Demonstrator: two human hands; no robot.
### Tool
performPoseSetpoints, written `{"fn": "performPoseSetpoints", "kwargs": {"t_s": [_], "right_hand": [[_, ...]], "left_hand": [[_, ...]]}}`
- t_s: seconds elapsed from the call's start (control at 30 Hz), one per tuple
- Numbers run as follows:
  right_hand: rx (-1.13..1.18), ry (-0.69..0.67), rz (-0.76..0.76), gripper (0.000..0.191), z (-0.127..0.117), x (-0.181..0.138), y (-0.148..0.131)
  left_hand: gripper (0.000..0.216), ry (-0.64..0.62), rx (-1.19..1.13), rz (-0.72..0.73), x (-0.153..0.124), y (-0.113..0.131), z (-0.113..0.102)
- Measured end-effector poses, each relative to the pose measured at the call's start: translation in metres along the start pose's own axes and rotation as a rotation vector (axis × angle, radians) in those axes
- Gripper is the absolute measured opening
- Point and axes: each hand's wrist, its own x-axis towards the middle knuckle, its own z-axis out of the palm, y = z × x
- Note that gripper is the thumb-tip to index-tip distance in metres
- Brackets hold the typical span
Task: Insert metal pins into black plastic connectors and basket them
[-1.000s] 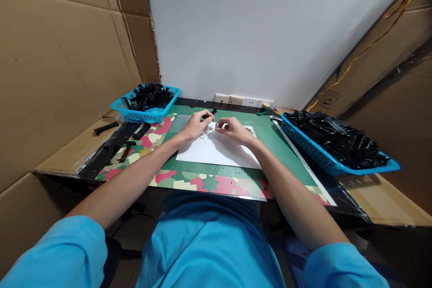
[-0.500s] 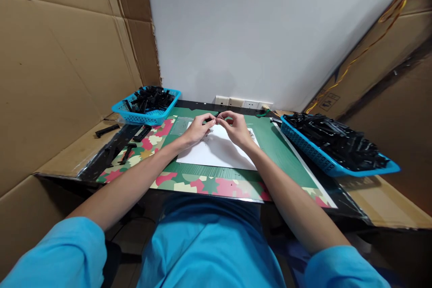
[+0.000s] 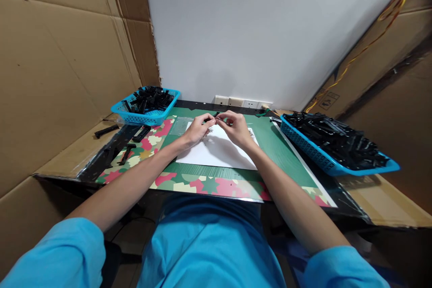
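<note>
Over the far part of a white sheet of paper (image 3: 216,155), my two hands meet fingertip to fingertip. My left hand (image 3: 199,129) is closed around a small black plastic piece (image 3: 217,114), whose dark end shows just past the fingertips; most of it is hidden. My right hand (image 3: 235,127) pinches thumb and fingers together against that piece, and whatever lies in the pinch is too small to make out. Tiny metallic-looking bits (image 3: 251,134) lie on the paper's right edge, and more show beside my left fingers.
A blue basket (image 3: 141,118) of black plastic parts stands at the back left; a fuller blue basket (image 3: 310,153) is on the right. Loose black parts (image 3: 126,154) lie left on the patterned green mat (image 3: 280,144). Wall sockets (image 3: 236,101) line the back edge.
Both hands stay in almost the same place. Only slight finger movement shows at the meeting fingertips, where the dark end of the black piece is a little more visible.
</note>
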Motion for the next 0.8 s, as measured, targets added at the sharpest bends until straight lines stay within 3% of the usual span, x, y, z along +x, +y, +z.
{"fn": "performPoseSetpoints", "kwargs": {"t_s": [0.2,0.37,0.53,0.7,0.8], "right_hand": [[-0.009,-0.009,0.006,0.020,-0.003,0.000,-0.007],[0.123,0.041,0.095,0.026,-0.006,0.002,-0.007],[0.143,-0.055,0.099,0.030,-0.011,0.002,-0.006],[0.085,-0.126,0.094,0.027,-0.017,0.003,-0.008],[0.072,-0.113,0.104,0.024,-0.022,0.005,-0.008]], "left_hand": [[0.044,0.003,0.056,0.070,-0.002,0.004,0.000],[0.043,0.012,0.105,0.115,-0.001,0.004,-0.002],[0.040,-0.014,0.174,0.149,-0.006,0.013,-0.002],[0.041,-0.062,0.224,0.126,-0.010,0.017,-0.002],[0.045,-0.091,0.127,0.058,-0.009,0.011,0.000]]}}
